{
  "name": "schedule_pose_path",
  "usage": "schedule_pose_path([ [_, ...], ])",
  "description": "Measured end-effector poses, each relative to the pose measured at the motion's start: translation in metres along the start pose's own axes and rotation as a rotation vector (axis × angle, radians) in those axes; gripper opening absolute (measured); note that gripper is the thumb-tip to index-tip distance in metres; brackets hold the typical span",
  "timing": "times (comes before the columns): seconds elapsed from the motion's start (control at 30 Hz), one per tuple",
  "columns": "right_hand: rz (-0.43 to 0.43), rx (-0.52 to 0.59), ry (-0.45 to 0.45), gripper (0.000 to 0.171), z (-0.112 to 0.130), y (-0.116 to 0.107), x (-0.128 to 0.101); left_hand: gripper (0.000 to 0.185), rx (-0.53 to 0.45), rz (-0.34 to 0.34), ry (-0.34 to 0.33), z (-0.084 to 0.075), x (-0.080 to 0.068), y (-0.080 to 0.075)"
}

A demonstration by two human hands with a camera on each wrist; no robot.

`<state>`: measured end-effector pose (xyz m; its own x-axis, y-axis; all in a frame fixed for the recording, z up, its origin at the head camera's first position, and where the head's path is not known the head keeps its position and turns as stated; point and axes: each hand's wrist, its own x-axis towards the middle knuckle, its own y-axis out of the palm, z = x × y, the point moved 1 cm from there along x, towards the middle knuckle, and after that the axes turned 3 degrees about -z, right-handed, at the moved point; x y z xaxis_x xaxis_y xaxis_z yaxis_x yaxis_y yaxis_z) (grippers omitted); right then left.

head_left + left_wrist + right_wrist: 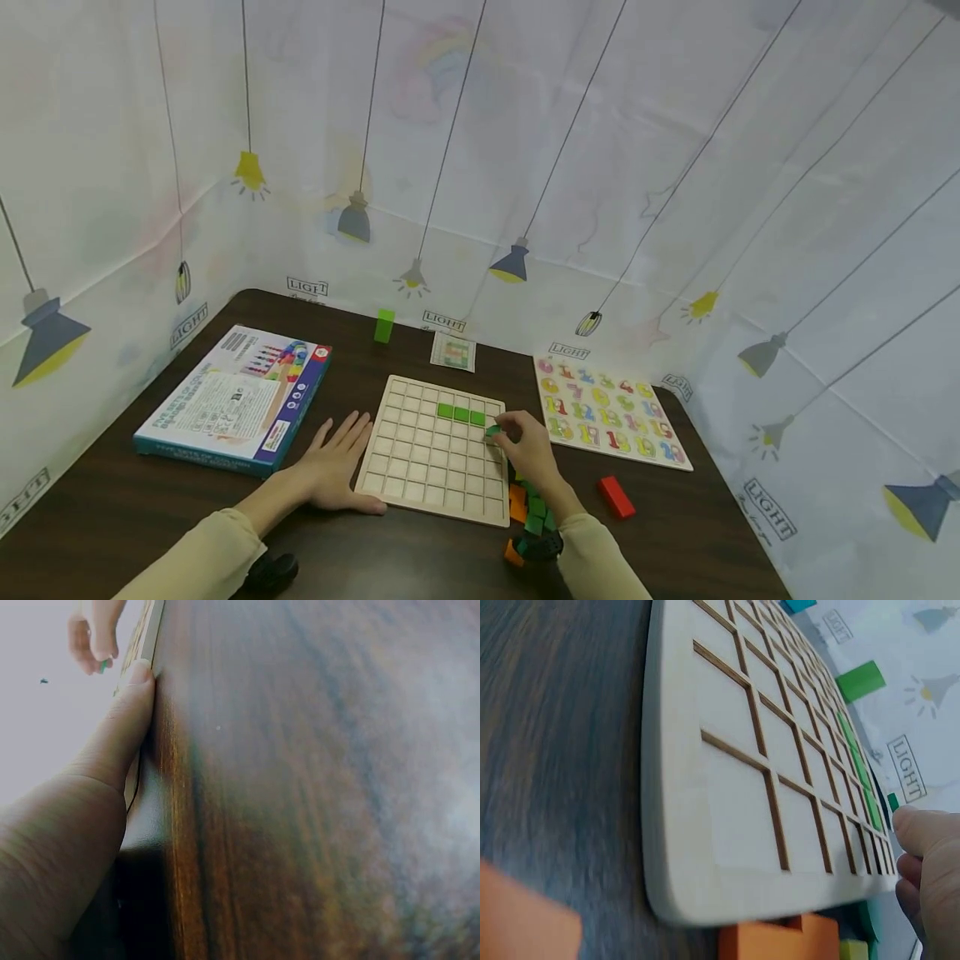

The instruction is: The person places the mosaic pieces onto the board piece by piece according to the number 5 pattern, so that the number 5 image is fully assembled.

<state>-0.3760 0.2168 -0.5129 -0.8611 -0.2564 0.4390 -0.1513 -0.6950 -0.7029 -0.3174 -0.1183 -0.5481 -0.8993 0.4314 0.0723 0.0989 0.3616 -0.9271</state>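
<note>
With your left hand (333,467) lying flat at the grid board's (420,467) nine o'clock edge, keep your right hand's (528,450) pinching grip square over the green cube (492,431) at the board's three o'clock edge, just beside the green row (461,413).

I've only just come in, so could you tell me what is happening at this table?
A person is filling a wooden grid board with small blocks. The right hand pinches a green block at the board's right edge, just below a row of three green blocks already placed. The left hand lies flat on the table, thumb against the board's left edge. A pile of orange and green blocks lies under the right wrist.
</note>
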Motion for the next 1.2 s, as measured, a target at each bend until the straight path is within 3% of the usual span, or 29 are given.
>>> schedule_pose_path([
  [0.17,0.004,0.033,0.043,0.023,0.003,0.016,0.005,0.130,-0.027,-0.007,0.012,-0.002,-0.005,-0.004],
  [0.37,0.005,0.077,0.019,0.021,0.008,0.028,0.017,0.125,-0.068,0.015,0.041,-0.011,-0.007,-0.017],
  [0.5,0.002,0.077,-0.007,0.021,0.013,0.036,0.025,0.125,-0.061,0.031,0.022,-0.014,-0.008,-0.023],
  [0.77,0.026,0.067,-0.046,0.023,0.024,0.053,0.036,0.128,-0.043,0.015,0.005,-0.003,-0.005,-0.005],
  [0.93,0.074,0.089,-0.010,0.025,0.030,0.063,0.042,0.128,-0.067,0.025,0.018,-0.005,-0.006,-0.007],
  [1.2,0.095,0.083,-0.036,0.025,0.038,0.077,0.052,0.130,0.033,0.021,-0.010,0.000,-0.001,0.002],
])
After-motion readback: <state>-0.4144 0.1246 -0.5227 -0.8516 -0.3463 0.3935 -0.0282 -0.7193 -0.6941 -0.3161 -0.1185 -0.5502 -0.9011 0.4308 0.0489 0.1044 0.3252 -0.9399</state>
